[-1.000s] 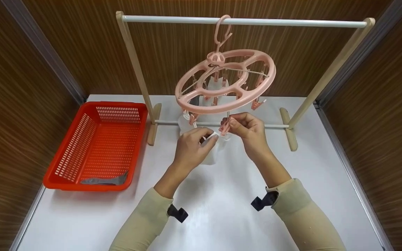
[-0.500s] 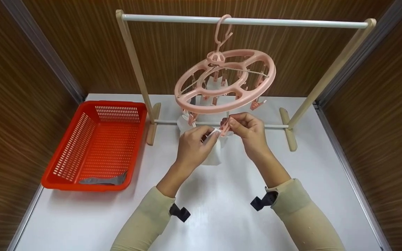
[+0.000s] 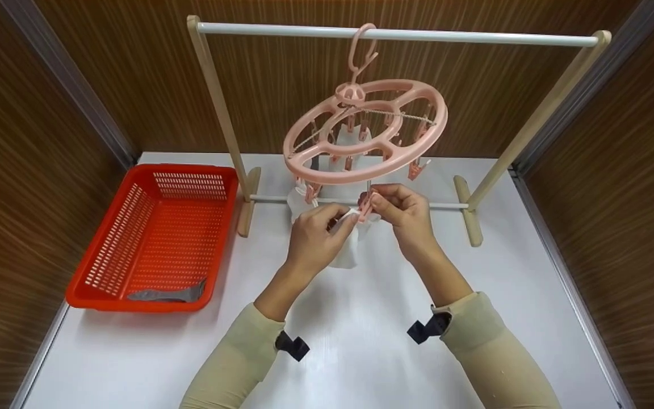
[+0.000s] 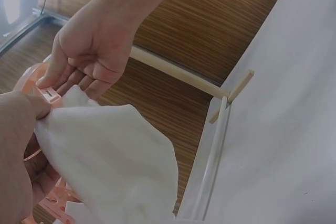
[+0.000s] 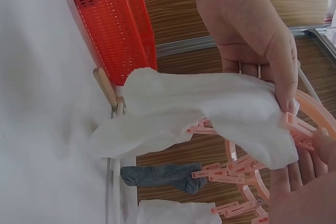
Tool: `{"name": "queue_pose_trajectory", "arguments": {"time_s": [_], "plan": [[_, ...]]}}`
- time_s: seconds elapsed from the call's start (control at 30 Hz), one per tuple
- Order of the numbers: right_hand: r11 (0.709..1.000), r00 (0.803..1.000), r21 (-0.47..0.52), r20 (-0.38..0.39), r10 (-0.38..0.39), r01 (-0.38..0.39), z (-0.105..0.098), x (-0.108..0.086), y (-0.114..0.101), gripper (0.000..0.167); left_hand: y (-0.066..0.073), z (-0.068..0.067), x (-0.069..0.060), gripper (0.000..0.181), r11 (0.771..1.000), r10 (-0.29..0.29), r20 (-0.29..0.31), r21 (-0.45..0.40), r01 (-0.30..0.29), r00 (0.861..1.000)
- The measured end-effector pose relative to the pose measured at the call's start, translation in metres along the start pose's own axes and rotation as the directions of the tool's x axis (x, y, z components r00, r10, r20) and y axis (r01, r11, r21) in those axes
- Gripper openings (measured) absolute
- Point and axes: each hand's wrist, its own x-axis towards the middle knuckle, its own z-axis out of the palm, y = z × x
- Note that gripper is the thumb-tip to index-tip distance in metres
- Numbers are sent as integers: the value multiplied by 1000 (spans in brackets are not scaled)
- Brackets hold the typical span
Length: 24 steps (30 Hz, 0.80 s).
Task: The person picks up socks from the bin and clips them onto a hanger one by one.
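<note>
My left hand (image 3: pixel 317 236) pinches the top edge of a white sock (image 5: pixel 236 103), which hangs down below the fingers. Between the thumb and fingers of my right hand (image 3: pixel 409 213) is a pink clothespin (image 3: pixel 365 213) on the round pink drying hanger (image 3: pixel 384 169). The clothespin's tip meets the sock's edge in the right wrist view; whether it bites on the cloth I cannot tell. Behind, a second white sock (image 5: pixel 142 135), a grey sock (image 5: pixel 163 176) and another white piece (image 5: pixel 176 213) hang from clothespins.
The hanger hooks over the white rail (image 3: pixel 474 37) of a wooden-legged stand (image 3: pixel 543 113). A red basket (image 3: pixel 222 250) stands on the left of the white table (image 3: pixel 372 363), with a grey sock (image 3: pixel 168 293) in it. Wood-grain walls (image 3: pixel 105 68) enclose the table.
My left hand has shifted slightly right, bringing the white sock's edge up to the clothespin. My right hand stays nearly in place, holding the clothespin.
</note>
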Motion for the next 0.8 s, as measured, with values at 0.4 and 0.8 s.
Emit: {"name": "queue_pose_trajectory", "arguments": {"time_s": [0.4, 0.8], "plan": [[994, 999, -106, 25, 24, -22, 0, 0, 1, 27, -5, -5, -4, 22, 1000, -10, 39, 13, 9, 999], [998, 999, -57, 42, 8, -6, 2, -1, 2, 27, -2, -22, 5, 14, 957, 247, -128, 189, -221, 960]]}}
